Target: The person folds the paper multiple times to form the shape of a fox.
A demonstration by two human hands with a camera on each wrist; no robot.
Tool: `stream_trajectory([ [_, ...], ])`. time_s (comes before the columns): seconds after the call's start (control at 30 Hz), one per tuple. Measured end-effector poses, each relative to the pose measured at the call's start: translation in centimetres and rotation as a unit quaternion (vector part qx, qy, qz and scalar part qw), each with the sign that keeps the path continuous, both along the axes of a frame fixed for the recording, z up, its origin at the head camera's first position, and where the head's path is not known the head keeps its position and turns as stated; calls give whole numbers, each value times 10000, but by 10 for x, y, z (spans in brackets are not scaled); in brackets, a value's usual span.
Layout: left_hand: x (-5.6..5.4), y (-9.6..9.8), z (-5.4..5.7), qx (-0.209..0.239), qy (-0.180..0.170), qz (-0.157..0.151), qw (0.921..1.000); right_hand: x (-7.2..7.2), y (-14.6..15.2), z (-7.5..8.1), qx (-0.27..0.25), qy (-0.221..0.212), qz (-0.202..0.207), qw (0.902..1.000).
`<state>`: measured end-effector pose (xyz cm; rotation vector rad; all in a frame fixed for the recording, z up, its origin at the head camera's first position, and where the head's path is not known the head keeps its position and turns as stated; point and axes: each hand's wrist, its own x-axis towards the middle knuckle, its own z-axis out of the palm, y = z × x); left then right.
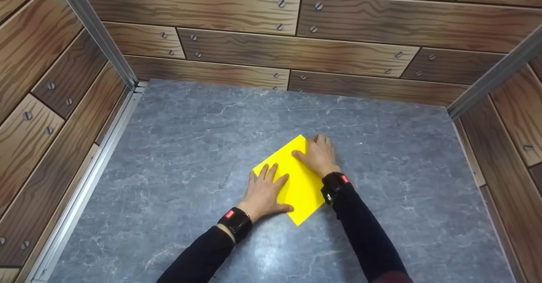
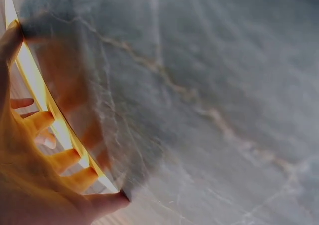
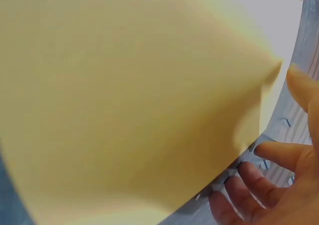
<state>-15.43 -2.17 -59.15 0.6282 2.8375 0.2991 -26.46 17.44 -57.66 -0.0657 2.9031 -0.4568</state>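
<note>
A yellow sheet of paper (image 1: 301,185) lies at a slant on the grey marbled surface. My left hand (image 1: 263,195) rests on its left part with fingers spread and thumb near the lower corner. At the upper right edge is my right hand (image 1: 320,156), its thumb over the paper and its other fingers beyond the edge. The right wrist view shows the sheet (image 3: 124,95) bulging slightly, with the thumb and index finger of the right hand (image 3: 299,185) at its rim. In the left wrist view the paper (image 2: 35,80) appears edge-on beside the left hand (image 2: 35,175).
The grey marbled surface (image 1: 203,126) spreads around the paper on all sides. Wood-patterned panels (image 1: 237,45) stand at the back, left and right. Metal rails (image 1: 101,33) run along the corners, and a pale strip (image 1: 84,181) borders the left edge.
</note>
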Motion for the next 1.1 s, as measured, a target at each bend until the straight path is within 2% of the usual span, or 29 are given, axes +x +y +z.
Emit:
stream_trajectory([
  [0.23, -2, 7, 3, -52, 61, -84, 9999, 5, -2, 1, 157, 54, -73, 9998],
  [0.47, -3, 7, 4, -61, 91, -97, 9999, 10, -3, 0, 392, 75, 40, 9992],
  [0.6, -3, 7, 3, -51, 29, -95, 9999, 15, -3, -1, 344, 155, 95, 9992],
  [0.8, -2, 6, 2, -148, 25, -79, 9999, 23, -4, 1, -515, 204, 231, 9982],
  [0.97, -2, 4, 2, -198, -19, -56, 9998, 25, -7, 14, -1401, 333, 229, 9893],
  [1.1, -3, 2, 2, -254, -37, -19, 9997, 28, -8, 28, -1761, 757, 155, 9813],
])
